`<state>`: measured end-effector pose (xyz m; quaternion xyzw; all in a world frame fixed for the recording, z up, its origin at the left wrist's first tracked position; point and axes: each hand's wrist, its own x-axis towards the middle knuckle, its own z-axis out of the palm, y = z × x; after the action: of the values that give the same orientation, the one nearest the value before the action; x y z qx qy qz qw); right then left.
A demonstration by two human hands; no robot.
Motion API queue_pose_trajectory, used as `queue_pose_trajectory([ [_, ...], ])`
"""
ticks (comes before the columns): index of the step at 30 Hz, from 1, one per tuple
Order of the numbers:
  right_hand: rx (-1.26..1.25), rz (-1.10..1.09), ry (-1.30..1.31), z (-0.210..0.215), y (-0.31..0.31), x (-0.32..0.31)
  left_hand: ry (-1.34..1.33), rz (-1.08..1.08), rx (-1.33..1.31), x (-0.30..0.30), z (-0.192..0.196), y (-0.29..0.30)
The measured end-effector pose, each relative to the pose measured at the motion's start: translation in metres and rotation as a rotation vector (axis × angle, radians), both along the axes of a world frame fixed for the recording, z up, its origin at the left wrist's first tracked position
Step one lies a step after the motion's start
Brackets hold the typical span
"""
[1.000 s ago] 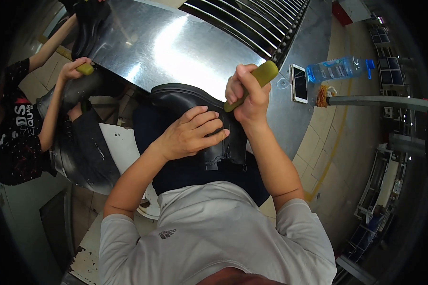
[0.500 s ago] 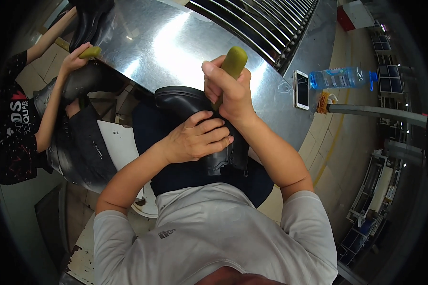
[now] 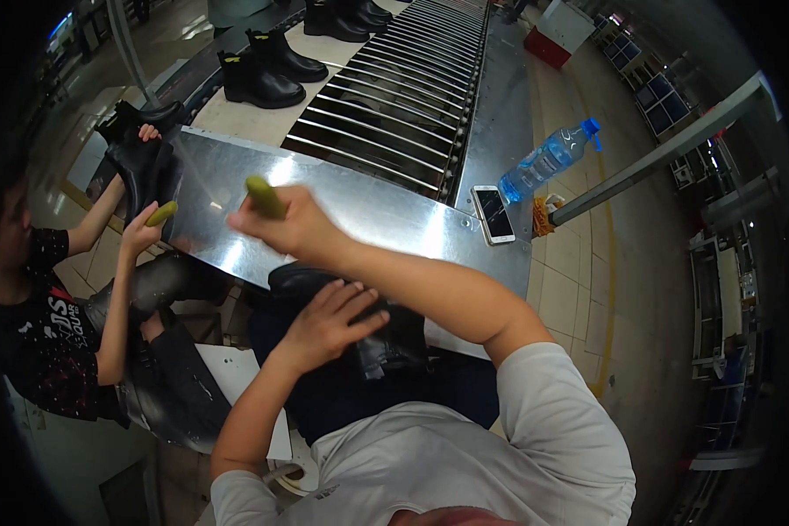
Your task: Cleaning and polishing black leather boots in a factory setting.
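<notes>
A black boot (image 3: 393, 344) lies across my lap, its toe to the left at the metal table's edge. My left hand (image 3: 324, 326) presses on it, fingers spread over the upper and curled round its side. Above the table, my right hand (image 3: 291, 224) is closed round the olive-green handle (image 3: 265, 198) of a tool. The tool's working end is hidden, so its kind does not show. The hand is slightly blurred and apart from the boot, whose middle is partly covered by my right forearm.
A metal table (image 3: 228, 180) borders a roller conveyor (image 3: 386, 110). Black boots (image 3: 263, 81) stand on a pale board. A phone (image 3: 494, 215) and a blue water bottle (image 3: 548, 165) lie at right, near a metal bar (image 3: 657, 153). At left, a co-worker (image 3: 53, 324) holds a boot (image 3: 134, 167) and green-handled tool (image 3: 161, 213).
My right hand has lifted off the boot and swung left over the table with the green-handled tool. My left hand stays on the boot. The view has tilted up, showing more conveyor and boots.
</notes>
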<state>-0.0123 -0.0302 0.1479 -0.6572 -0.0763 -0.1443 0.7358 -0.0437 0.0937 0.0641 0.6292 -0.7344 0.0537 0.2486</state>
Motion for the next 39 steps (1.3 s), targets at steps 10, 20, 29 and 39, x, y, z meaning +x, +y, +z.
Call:
queue_pose_trajectory([
  [10,-0.462,-0.396,0.279,-0.087,-0.118,-0.117,-0.050,0.313,-0.021,0.034,0.007,0.002],
  [20,-0.139,-0.452,0.233,-0.102,-0.107,-0.135,0.035,0.417,0.020,0.049,0.012,-0.020],
  [29,-0.127,-0.608,0.457,-0.102,-0.081,-0.127,0.733,0.558,-0.289,0.104,-0.053,-0.035],
  [39,0.305,-0.677,0.251,-0.104,0.020,-0.143,0.808,0.797,-0.353,0.093,-0.063,-0.091],
])
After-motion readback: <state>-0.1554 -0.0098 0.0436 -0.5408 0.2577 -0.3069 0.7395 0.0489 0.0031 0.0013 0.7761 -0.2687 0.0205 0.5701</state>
